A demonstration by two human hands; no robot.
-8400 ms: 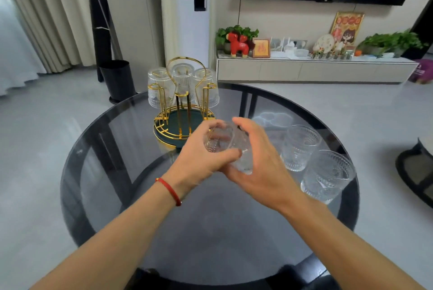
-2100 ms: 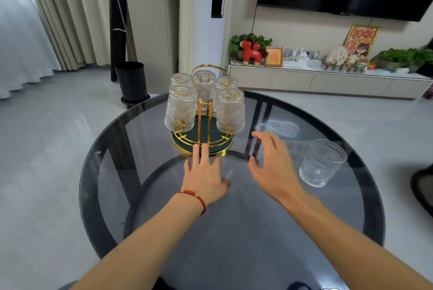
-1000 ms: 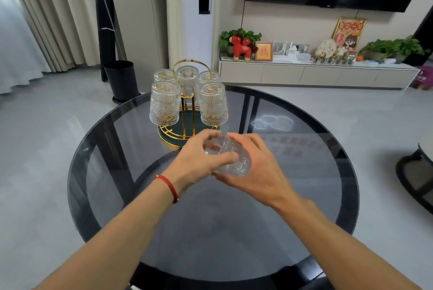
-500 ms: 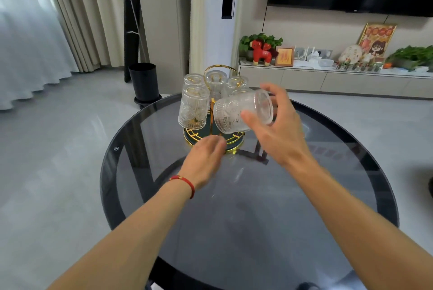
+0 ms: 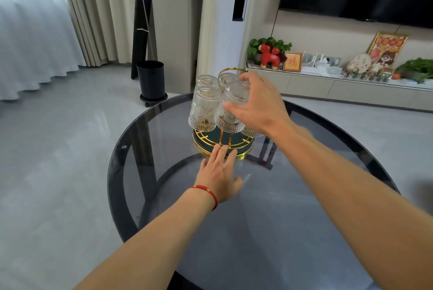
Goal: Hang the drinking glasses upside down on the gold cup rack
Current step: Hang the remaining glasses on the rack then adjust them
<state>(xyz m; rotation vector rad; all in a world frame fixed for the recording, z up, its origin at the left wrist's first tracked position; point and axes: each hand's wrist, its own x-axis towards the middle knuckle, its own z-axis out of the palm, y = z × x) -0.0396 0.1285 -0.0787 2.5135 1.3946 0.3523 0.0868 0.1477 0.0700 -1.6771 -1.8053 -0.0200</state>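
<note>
Moved: glass point(image 5: 230, 111), sideways before, now upside down at the rack point(image 5: 223, 146)
Right hand point(image 5: 255, 106): fingers curled round the glass
Left hand point(image 5: 219, 173): flat on the table point(image 5: 293, 231), fingertips at rack base
Rack: other glasses point(image 5: 203, 111) hang inverted

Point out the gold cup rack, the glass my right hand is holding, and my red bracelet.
gold cup rack point(image 5: 246, 154): head view, front right rim of its round base.
glass point(image 5: 228, 119): head view, patterned side wall near the downward mouth.
red bracelet point(image 5: 208, 191): head view, cord across the left wrist.
</note>
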